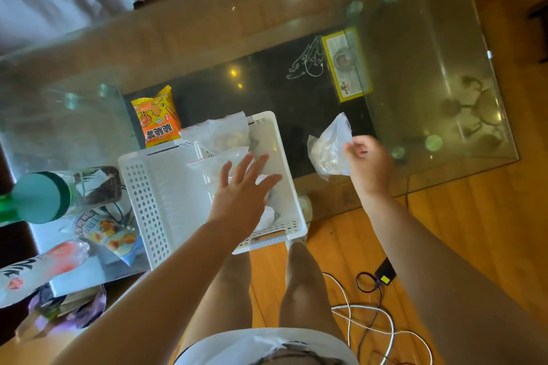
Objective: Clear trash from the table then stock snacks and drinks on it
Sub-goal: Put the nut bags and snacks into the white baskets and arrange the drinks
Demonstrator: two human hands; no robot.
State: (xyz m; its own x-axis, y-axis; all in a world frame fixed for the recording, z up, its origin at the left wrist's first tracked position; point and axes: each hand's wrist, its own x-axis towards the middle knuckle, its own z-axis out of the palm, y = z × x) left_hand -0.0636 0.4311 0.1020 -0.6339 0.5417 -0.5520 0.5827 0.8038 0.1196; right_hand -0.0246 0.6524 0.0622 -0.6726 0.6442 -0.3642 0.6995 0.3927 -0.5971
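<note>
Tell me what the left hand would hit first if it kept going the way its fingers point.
Most likely the clear zip bags in the white basket: the left hand hovers open over them, fingers aimed up-right. Depth is unclear, so it could pass above them toward the basket's far wall.

glossy glass table (444, 38), perforated plastic basket (154, 195)

Clear snack bag (329, 148) above glass table (444, 38)

Counts around the white basket (154, 195)

One basket; at least three clear zip bags (221, 135) inside it, one more bag (327, 151) right of it; one orange snack pack (157, 115) behind it; two bottles (41, 197) left of it.
</note>
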